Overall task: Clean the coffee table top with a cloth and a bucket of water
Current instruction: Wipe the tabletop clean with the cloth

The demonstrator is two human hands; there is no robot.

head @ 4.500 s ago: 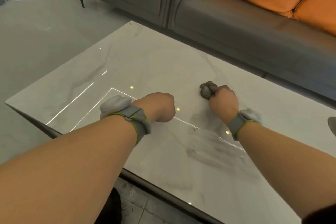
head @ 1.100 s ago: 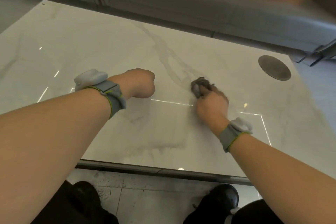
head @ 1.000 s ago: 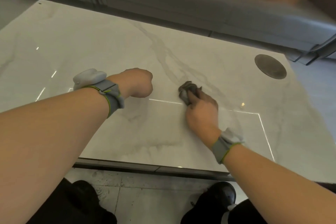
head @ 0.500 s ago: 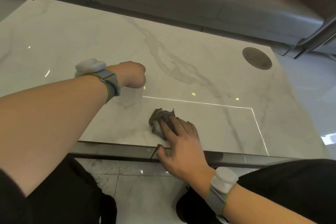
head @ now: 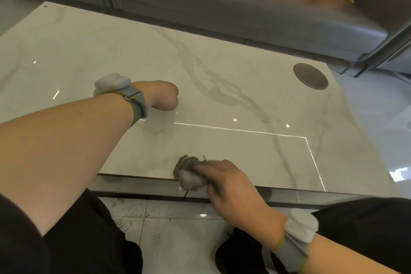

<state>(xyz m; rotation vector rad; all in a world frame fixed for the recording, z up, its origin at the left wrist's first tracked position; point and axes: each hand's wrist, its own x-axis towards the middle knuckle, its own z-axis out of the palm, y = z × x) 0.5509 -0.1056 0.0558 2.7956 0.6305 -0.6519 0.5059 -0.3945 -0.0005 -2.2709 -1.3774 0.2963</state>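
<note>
A person leans over a white marble coffee table [head: 222,78], wiping its near edge with a wadded grey cloth [head: 189,173]. The right hand [head: 231,187] lies over the cloth, fingers curled down on it and pressing it at the lip of the table top, where the bundle partly overhangs the rim. The left hand [head: 161,98] is closed in a fist holding nothing that shows, knuckles planted on the marble farther in and to the left, apparently as a brace. The cloth sits just ahead and left of the right hand's knuckles, so that hand alone is placed to push it; any fresh stroke would likely run away from the edge toward the far side, where a grey sofa [head: 244,6] stands. A dark round disc [head: 310,76] rests near the far right corner. No bucket is in view.
</note>
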